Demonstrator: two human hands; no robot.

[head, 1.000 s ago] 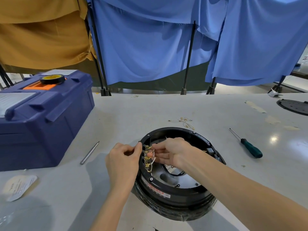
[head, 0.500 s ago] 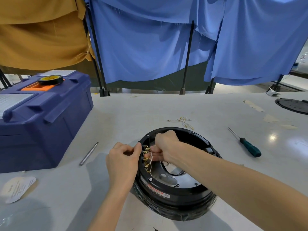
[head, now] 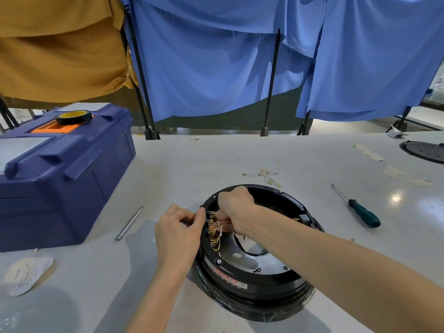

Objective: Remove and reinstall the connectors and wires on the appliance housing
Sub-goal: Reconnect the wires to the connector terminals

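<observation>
Left hand (head: 179, 234) gripping housing (head: 242, 288), right hand (head: 236, 209) pinching wires (head: 219, 228)

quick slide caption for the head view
Left hand grips the black housing rim while the right hand pinches wires at the terminals.

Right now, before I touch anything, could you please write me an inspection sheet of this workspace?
Surface: pale glossy table.
Job's things: black appliance housing, open side up; brass connectors on its left inner rim.
Clutter: screwdriver, metal pin, paper label, black disc, toolbox with tape roll on top.
Hands: left hand pinches the housing rim beside the connectors; right hand curls around white wires inside, grip partly hidden.
Cables: white wires at the connectors; loose wires behind the housing.
Surroundings: blue cloth and yellow cloth on stands.
</observation>
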